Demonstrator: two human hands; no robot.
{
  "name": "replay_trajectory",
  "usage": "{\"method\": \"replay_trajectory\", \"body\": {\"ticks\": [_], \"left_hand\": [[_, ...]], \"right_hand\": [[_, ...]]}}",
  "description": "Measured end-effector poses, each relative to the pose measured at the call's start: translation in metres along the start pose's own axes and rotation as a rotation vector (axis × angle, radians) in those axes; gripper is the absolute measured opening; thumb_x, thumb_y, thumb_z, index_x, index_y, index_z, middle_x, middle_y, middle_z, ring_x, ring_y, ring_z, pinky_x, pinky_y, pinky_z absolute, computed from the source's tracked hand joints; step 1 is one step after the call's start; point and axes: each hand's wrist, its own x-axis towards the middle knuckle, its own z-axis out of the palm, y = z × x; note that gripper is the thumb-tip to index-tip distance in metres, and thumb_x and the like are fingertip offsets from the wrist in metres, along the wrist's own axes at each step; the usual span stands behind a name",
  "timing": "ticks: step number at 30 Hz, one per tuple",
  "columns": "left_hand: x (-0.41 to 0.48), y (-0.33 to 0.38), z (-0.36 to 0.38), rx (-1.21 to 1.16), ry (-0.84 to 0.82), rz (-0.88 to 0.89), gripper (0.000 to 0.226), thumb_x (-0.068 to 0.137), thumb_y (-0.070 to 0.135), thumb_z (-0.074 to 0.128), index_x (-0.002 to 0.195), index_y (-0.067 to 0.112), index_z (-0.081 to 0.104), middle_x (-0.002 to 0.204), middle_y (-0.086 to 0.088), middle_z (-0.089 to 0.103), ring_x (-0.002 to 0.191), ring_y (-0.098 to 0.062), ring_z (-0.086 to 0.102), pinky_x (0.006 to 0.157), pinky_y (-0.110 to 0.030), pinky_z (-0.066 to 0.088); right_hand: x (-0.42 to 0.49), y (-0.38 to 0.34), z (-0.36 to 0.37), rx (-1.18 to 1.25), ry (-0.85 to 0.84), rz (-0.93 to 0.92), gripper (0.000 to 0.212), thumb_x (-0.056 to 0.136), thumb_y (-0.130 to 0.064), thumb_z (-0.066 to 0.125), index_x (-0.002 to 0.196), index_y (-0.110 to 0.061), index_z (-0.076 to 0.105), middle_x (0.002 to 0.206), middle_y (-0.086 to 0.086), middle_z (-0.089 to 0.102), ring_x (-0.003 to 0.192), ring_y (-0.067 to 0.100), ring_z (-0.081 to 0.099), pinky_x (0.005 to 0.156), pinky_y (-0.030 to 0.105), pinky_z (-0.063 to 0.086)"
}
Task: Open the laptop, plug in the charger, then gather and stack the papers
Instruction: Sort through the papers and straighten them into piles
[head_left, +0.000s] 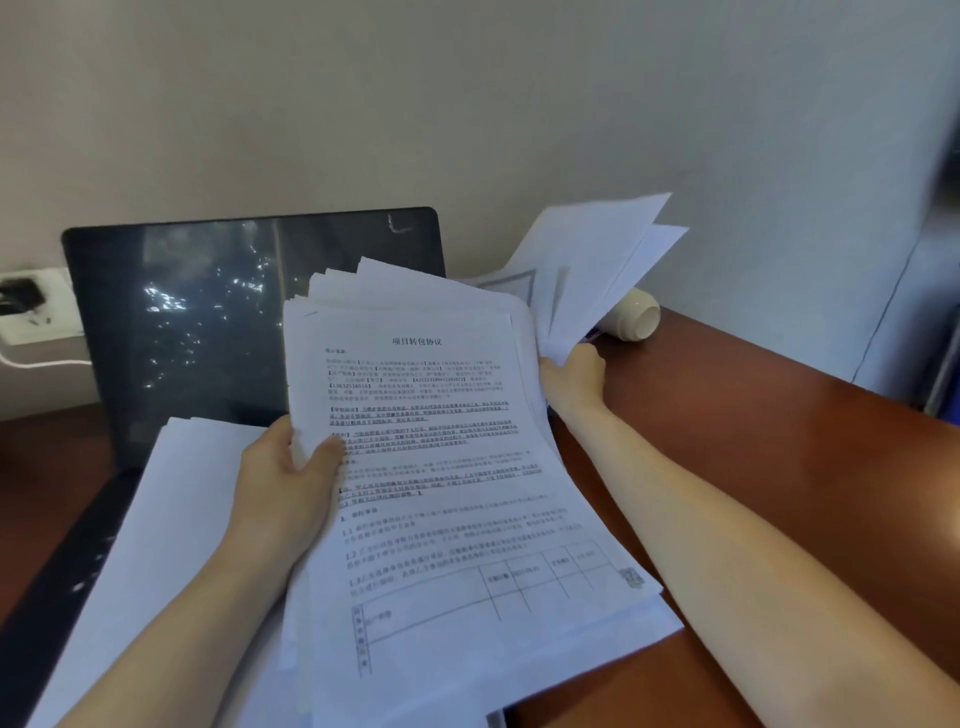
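Clearly two bare hands are at work, with one laptop, one wall socket holding one dark plug, one pale cup lying on its side, and three separate lots of paper.

The left hand (283, 467) comes up from the lower left with the forearm angled toward the middle. Its thumb presses on the printed top page of a thick, fanned stack of papers (447, 467), and the other fingers are hidden beneath the sheets, so the hand is closed on the stack's left edge. Below and left of that thumb lie loose blank sheets (171, 519) spread over the laptop's keyboard area.

The right hand (571, 376) reaches forward along a long, nearly straight forearm from the lower right. Its fingers are curled tight around the lower corner of a few white sheets (592, 260), which rise and splay apart above the knuckles. How many sheets are in that pinch cannot be told.

Behind the left thumb stands the open laptop (208, 322), its dark screen upright and showing reflections. Further left of it sits the wall socket (36, 312) with the charger plug (18, 296) in it and a white cable trailing away. Just beyond the right hand's fingertips, the cup (636, 314) rests on the brown desk (753, 441), partly covered by the raised sheets.
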Motion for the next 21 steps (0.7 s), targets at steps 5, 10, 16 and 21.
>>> {"method": "replay_trajectory", "body": {"ticks": [5,10,16,21], "left_hand": [[-0.001,0.000,-0.001,0.001,0.008,0.021,0.015,0.093,0.007,0.053,0.103,0.016,0.057,0.093,0.004,0.062,0.082,-0.014,0.059,0.065,-0.018,0.043],[-0.001,0.000,-0.003,0.001,0.003,0.012,0.014,0.093,0.007,0.053,0.104,0.016,0.057,0.099,0.000,0.062,0.089,-0.020,0.060,0.078,-0.030,0.047],[-0.004,0.004,-0.004,-0.008,-0.008,0.001,0.014,0.094,0.008,0.052,0.104,0.015,0.056,0.101,-0.002,0.061,0.089,-0.021,0.059,0.075,-0.028,0.046],[-0.007,0.008,-0.004,-0.003,-0.012,0.000,0.014,0.094,0.008,0.052,0.106,0.015,0.056,0.100,-0.002,0.060,0.089,-0.023,0.058,0.076,-0.031,0.045]], "right_hand": [[-0.008,-0.016,-0.014,0.169,0.205,-0.071,0.020,0.090,-0.009,0.056,0.099,0.006,0.064,0.104,0.022,0.067,0.098,0.029,0.061,0.076,0.027,0.044],[-0.011,-0.016,-0.046,0.351,0.360,0.010,0.031,0.091,-0.008,0.057,0.119,0.007,0.058,0.113,0.018,0.065,0.104,0.027,0.063,0.081,0.024,0.047],[-0.025,-0.012,-0.085,0.575,0.504,0.073,0.028,0.092,-0.005,0.056,0.119,0.003,0.060,0.110,0.007,0.064,0.095,0.015,0.061,0.080,0.022,0.047],[-0.046,-0.015,-0.108,0.755,0.474,0.077,0.033,0.096,-0.003,0.050,0.128,0.004,0.048,0.122,0.008,0.056,0.100,0.014,0.055,0.061,0.012,0.049]]}}
